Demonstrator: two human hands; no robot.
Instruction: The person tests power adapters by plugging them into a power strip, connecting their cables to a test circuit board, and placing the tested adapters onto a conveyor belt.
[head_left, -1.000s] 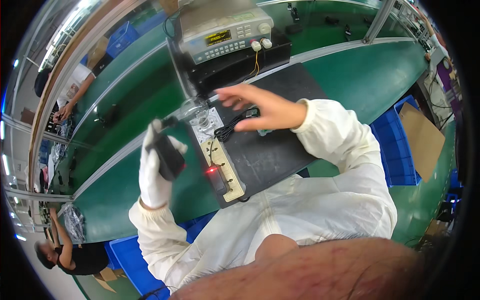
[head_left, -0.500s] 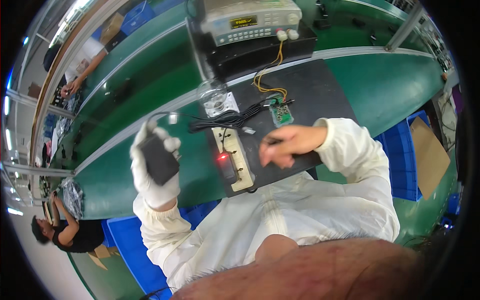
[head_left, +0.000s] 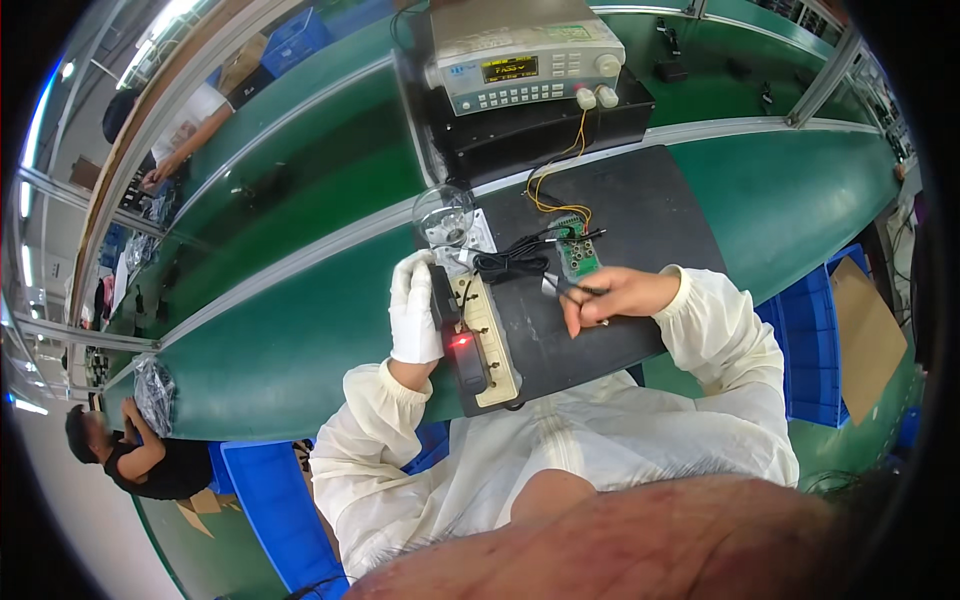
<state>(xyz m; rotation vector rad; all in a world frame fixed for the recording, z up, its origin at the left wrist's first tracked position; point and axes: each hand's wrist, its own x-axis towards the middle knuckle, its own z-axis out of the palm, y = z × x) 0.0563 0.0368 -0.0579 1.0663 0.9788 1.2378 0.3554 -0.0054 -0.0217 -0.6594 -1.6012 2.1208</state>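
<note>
My left hand [head_left: 412, 318], in a white glove, is closed on a black power adapter [head_left: 443, 296] at the left edge of a cream power strip [head_left: 500, 362]. A second black adapter [head_left: 469, 368], with a red light glowing beside it, sits on the strip. My bare right hand [head_left: 625, 294] pinches a thin black cable [head_left: 588, 291] over the dark mat. Between the hands lies a coiled bundle of black cable [head_left: 512, 264]. Just beyond my right hand, a green circuit board [head_left: 578, 257] has yellow wires and a black plug lead at it.
A bench instrument [head_left: 530, 62] with a lit display stands on a black box [head_left: 545, 125] at the back. A clear round cover [head_left: 443, 214] is beyond the strip. Blue bins [head_left: 803, 345] flank the bench. Two other people are at the left.
My left hand has brought the adapter right and down, from over the green bench to the power strip. My right hand has shifted slightly right. The cable bundle has been drawn together.
</note>
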